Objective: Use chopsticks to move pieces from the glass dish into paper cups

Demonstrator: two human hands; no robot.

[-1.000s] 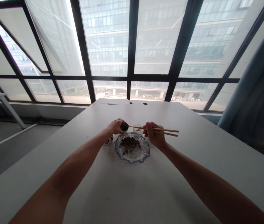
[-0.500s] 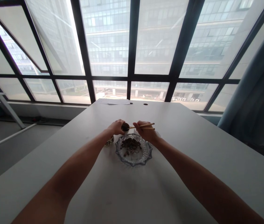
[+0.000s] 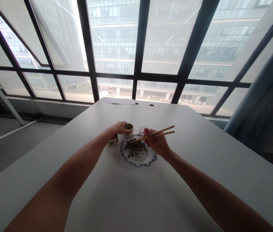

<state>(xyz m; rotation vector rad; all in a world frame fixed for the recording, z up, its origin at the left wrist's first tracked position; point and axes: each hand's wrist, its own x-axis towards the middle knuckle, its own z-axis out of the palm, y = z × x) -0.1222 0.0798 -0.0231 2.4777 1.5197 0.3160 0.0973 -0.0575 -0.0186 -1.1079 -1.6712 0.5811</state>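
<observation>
Over the glass bowl (image 3: 151, 156), the chopsticks (image 3: 166, 129) are being grasped by the fingers of the right hand (image 3: 157, 143), their tips being held among the dark pieces (image 3: 136, 144) inside the bowl. Whether a piece is being pinched cannot be told. A sure pick-up is probably being helped by keeping the tips level and pressing gently on one piece's middle. Behind the bowl's left part, the pale cup (image 3: 128, 129) is being gripped by the fingers of the left hand (image 3: 119, 128); it is best being kept steady there. Compared with half a second ago, the tips are being held in the bowl instead of at the cup's mouth, and the cup is being tilted less.
</observation>
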